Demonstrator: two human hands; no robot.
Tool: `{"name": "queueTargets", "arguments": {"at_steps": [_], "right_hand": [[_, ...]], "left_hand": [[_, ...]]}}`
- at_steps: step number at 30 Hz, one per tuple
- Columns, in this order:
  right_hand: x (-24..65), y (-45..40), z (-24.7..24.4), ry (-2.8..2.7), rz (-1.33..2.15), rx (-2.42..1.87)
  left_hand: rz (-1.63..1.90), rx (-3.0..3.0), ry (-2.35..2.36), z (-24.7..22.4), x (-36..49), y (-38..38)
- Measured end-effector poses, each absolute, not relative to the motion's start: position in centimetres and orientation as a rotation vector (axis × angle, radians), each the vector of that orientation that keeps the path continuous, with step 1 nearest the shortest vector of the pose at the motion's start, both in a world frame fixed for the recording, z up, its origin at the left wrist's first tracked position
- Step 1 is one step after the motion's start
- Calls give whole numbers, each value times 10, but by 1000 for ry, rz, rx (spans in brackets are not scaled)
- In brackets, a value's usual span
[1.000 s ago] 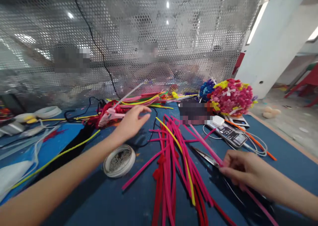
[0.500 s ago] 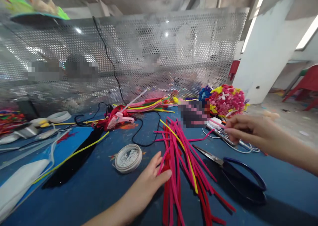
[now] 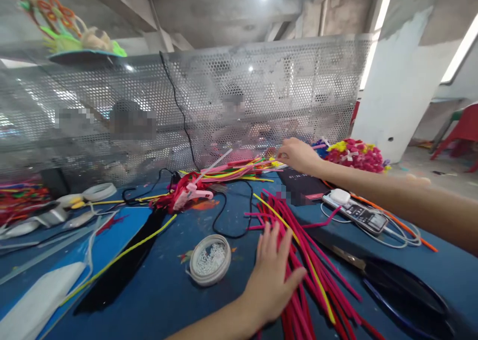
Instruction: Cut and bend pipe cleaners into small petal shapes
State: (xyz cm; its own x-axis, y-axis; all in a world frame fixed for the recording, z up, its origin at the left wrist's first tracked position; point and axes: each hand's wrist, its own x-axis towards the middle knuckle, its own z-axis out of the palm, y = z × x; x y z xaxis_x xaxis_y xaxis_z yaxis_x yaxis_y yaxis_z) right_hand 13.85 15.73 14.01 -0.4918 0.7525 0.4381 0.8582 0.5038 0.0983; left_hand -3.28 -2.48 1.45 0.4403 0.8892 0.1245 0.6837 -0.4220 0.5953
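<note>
Since the earlier frame, the right hand (image 3: 300, 155) has moved from the right side to just right of the centre, near the far pile of coloured stems (image 3: 239, 168); its fingers are curled, but I cannot tell if they hold something; the left hand (image 3: 271, 283) lies over the pink stems (image 3: 313, 250) at lower centre, its fingers spread wide; scissors (image 3: 353, 260) rest at lower right, beside these stems.

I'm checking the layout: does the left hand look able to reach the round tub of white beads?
Probably yes: the left hand is spread over the pink stems just right of the tub, whose top is uncovered, and nothing appears to stand between them.
</note>
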Motion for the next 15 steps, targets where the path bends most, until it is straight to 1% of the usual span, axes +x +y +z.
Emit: {"name": "queueTargets", "arguments": {"at_steps": [2, 4, 9, 15], "right_hand": [[110, 185, 138, -2420, -427, -1376], [84, 210, 134, -2419, -420, -1394], [32, 253, 116, -2425, -381, -1468], [-11, 279, 92, -2473, -322, -1480]], "left_hand": [[451, 2338, 1237, 11, -34, -26], [409, 2377, 1215, 10, -36, -26], [458, 2428, 1212, 0, -39, -22], [606, 2495, 1205, -26, -39, -18]]}}
